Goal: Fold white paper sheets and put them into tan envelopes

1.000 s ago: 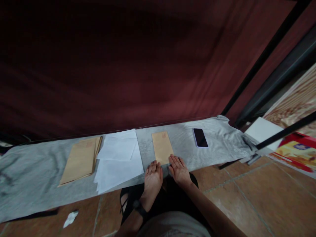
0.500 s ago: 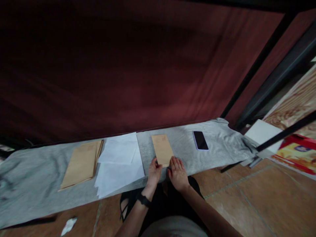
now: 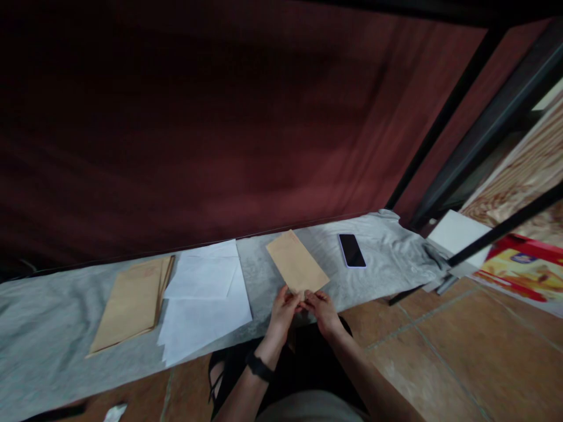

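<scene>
A brown envelope [image 3: 296,262] is lifted slightly off the grey cloth [image 3: 53,328] and tilted to the left. My left hand [image 3: 285,307] and my right hand [image 3: 322,307] both pinch its near edge, fingers closed on it. A black band sits on my left wrist. To the left lie loose white paper sheets [image 3: 204,293], and beyond them a stack of brown envelopes [image 3: 129,302]. A black phone [image 3: 351,250] lies face up on the cloth to the right of the held envelope.
A dark red curtain [image 3: 220,117] hangs behind the cloth. Black metal bars [image 3: 444,111] slant at the right. A white board [image 3: 457,231] and a red and yellow printed box [image 3: 523,269] lie at the right. Brown floor tiles [image 3: 461,357] run along the near side.
Both hands went from lying flat on the near end of the envelope to pinching its edge. The envelope has lifted and turned leftward.
</scene>
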A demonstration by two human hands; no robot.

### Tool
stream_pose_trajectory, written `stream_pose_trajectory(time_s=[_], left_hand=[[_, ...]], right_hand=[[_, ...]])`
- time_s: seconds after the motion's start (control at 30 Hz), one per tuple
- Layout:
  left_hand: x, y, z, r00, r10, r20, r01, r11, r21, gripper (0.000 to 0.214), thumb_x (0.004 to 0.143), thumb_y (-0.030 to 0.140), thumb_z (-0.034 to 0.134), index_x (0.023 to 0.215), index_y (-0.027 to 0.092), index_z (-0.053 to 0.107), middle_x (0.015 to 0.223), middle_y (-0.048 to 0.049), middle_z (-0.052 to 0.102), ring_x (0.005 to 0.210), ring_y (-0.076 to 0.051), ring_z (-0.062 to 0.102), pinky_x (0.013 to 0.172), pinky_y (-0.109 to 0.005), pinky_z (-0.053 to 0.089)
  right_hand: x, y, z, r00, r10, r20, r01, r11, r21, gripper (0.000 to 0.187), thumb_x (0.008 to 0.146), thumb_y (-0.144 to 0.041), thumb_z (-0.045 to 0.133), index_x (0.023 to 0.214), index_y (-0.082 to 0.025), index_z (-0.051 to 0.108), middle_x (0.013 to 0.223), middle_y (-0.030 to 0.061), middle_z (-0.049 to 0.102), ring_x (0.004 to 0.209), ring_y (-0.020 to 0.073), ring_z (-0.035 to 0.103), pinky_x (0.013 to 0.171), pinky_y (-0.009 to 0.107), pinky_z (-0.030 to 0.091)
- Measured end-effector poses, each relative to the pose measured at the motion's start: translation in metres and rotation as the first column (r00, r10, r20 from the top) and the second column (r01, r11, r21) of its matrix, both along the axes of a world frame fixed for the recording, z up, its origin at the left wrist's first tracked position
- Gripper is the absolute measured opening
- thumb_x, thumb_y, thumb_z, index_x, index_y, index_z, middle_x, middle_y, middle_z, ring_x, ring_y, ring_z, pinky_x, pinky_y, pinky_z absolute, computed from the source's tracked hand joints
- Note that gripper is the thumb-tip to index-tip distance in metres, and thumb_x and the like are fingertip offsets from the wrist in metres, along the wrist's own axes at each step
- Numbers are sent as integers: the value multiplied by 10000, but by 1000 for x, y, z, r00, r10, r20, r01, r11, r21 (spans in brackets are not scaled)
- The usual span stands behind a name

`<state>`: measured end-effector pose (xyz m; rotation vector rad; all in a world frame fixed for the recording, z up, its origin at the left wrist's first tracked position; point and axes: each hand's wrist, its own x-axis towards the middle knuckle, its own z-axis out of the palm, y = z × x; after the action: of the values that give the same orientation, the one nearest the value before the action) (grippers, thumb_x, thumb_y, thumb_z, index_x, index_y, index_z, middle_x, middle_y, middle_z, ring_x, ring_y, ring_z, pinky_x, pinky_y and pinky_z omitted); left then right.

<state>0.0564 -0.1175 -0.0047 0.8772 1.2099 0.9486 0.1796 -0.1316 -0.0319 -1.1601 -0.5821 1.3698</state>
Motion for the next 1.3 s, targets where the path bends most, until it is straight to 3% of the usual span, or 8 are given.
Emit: stream_pose_trajectory(time_s=[0.23,0.33,0.43,0.53,0.67,0.9,1.0,1.3], left_hand=[[-18,17,-21,973,-24,-231,23,1000,-8,419,725,278,680,1118,142,627,632,28,647,492,-131,608,480,-224,473],[-27,24,-23,948,-30,-318,26,1000,-18,400,760,226,631,1151,148,611,631,46,626,422,-110,558,432,-214,438],[-33,24,-21,910,-46,-411,47,999,-7,398,797,175,581,1194,154,595,656,36,639,437,-112,568,450,-217,444],[-37,20,-19,844,-10,-537,53,996,65,414,823,187,591,1237,169,587,780,-21,699,645,-170,675,613,-275,532],[-30,20,-19,547,215,-809,293,856,426,385,941,246,443,1289,164,587,1185,-136,685,1122,-255,644,957,-417,522],[6,69,-38,260,142,-955,763,576,293,539,1000,318,339,1515,163,381,1604,-86,368,1509,-213,257,1234,-435,239],[12,97,-42,187,133,-973,766,601,230,558,1003,330,319,1539,177,339,1615,-67,348,1517,-198,235,1247,-417,183],[13,157,-32,271,140,-952,672,681,291,563,978,296,350,1528,175,365,1595,-92,384,1505,-237,257,1246,-468,140]], right_hand=[[1,-10,-7,984,158,87,-148,982,-117,417,723,-583,715,758,-169,677,723,79,715,645,213,690,659,385,604],[10,-16,-4,913,171,371,-163,985,-54,323,849,-480,627,874,-175,730,807,92,734,735,237,703,738,413,598],[15,-22,-3,508,19,861,-311,936,163,362,982,-340,451,1229,-206,679,1222,117,699,1163,261,637,1052,457,476],[15,-26,-8,68,-132,989,-529,836,148,475,1012,-290,430,1479,-218,471,1505,95,507,1400,252,447,1185,483,323],[13,-28,-18,-170,-208,963,-561,824,79,542,1010,-325,484,1531,-209,385,1578,92,400,1441,245,390,1197,457,296],[12,-28,-22,-178,-208,962,-543,836,80,457,1007,-369,507,1421,-178,540,1472,114,542,1404,254,442,1179,459,327],[12,-28,-18,-156,-212,965,-546,833,95,493,1010,-344,504,1480,-198,467,1529,102,475,1418,254,426,1176,459,333],[12,-28,-12,-90,-188,978,-542,833,110,578,1003,-330,520,1549,-247,348,1567,98,412,1430,275,412,1157,488,360]])
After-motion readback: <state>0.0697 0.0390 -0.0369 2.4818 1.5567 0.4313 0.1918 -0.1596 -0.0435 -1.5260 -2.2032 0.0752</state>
